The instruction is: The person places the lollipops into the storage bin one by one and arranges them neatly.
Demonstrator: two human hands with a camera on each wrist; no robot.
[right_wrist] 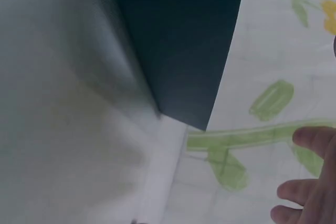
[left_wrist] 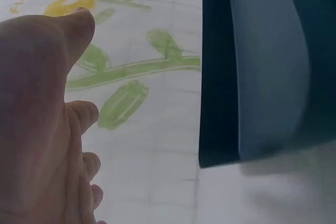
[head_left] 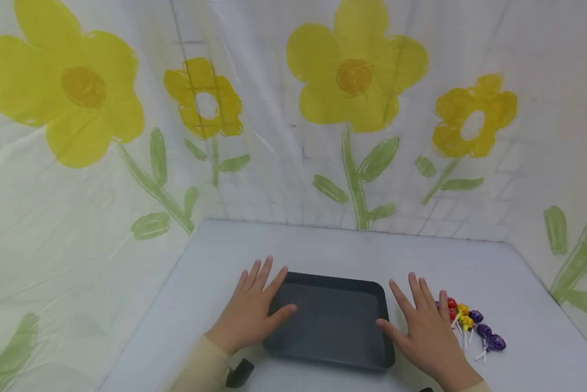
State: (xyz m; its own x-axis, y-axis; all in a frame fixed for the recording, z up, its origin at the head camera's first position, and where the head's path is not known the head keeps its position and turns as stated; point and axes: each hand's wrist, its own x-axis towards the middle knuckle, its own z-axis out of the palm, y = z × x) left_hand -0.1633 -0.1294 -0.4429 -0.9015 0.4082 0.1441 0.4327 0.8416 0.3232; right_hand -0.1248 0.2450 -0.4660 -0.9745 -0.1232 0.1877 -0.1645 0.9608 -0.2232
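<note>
A dark grey rectangular tray (head_left: 330, 321) lies on the white table between my two hands. My left hand (head_left: 251, 316), fingers spread, is at the tray's left side and overlaps its left edge in the head view. My right hand (head_left: 426, 335) is spread just off the tray's right edge, its thumb reaching toward the rim. Right of that hand lies a cluster of wrapped lollipops (head_left: 483, 330) in red, yellow and purple with white sticks, partly covered by the fingers. Both wrist views show the tray's side wall (left_wrist: 218, 77) (right_wrist: 184, 51) apart from the fingers, which hold nothing.
The white table (head_left: 274, 242) is bounded at the back and sides by a pale sheet (head_left: 269, 163) printed with yellow flowers and green stems. A small black piece (head_left: 240, 373) sits at the left wrist.
</note>
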